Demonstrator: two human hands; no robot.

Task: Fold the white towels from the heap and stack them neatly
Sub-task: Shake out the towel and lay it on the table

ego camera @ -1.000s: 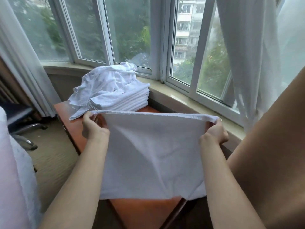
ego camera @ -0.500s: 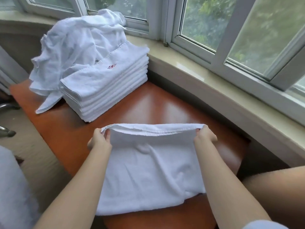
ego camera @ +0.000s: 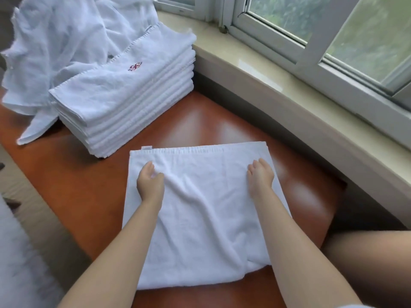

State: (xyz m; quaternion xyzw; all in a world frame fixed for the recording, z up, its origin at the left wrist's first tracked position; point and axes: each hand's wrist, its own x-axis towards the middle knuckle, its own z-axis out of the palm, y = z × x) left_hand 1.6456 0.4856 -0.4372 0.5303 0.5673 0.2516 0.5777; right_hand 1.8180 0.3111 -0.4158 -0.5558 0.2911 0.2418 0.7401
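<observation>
A white towel [ego camera: 200, 210], folded over once, lies flat on the reddish-brown table [ego camera: 89, 196] in front of me. My left hand [ego camera: 150, 182] rests palm down on its far left part, fingers straight. My right hand [ego camera: 260, 176] lies flat on its far right part. A neat stack of folded white towels [ego camera: 124, 101] with a small red emblem on top stands at the table's far left. Behind it sits the loose heap of crumpled white towels [ego camera: 62, 41].
A pale stone window sill [ego camera: 289, 90] runs along the table's far right side under white window frames. My bare leg [ego camera: 367, 263] shows at the lower right. Something white and fluffy [ego camera: 20, 274] fills the lower left corner above a beige carpet.
The towel was held up by its top corners, then lowered onto the table. Both hands have let go of the corners and now lie flat on the towel.
</observation>
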